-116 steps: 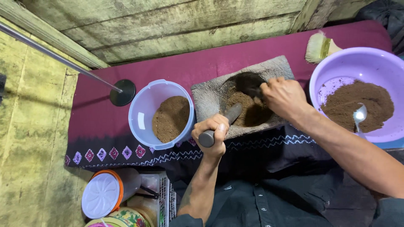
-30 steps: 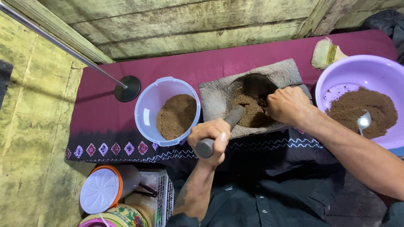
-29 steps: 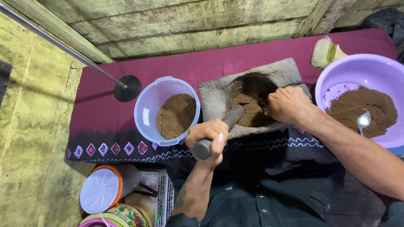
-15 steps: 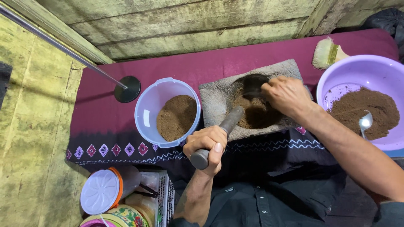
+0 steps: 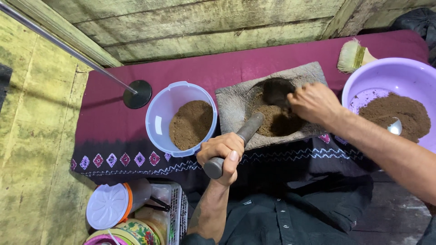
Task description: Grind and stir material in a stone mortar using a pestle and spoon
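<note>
While the left hand (image 5: 222, 152) is gripping the stone pestle (image 5: 236, 143) with closed fingers, the right hand (image 5: 313, 102), fingers curled, is working brown powder (image 5: 277, 120) inside the stone mortar (image 5: 240, 100); pestle pressing risks pinching them.

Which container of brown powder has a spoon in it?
The wide purple basin at the right edge: a metal spoon lies in its powder. The smaller pale blue tub left of the stone mortar holds powder only.

left hand (image 5: 222, 152) gripping pestle (image 5: 236, 143) over stone mortar (image 5: 236, 102)
</note>
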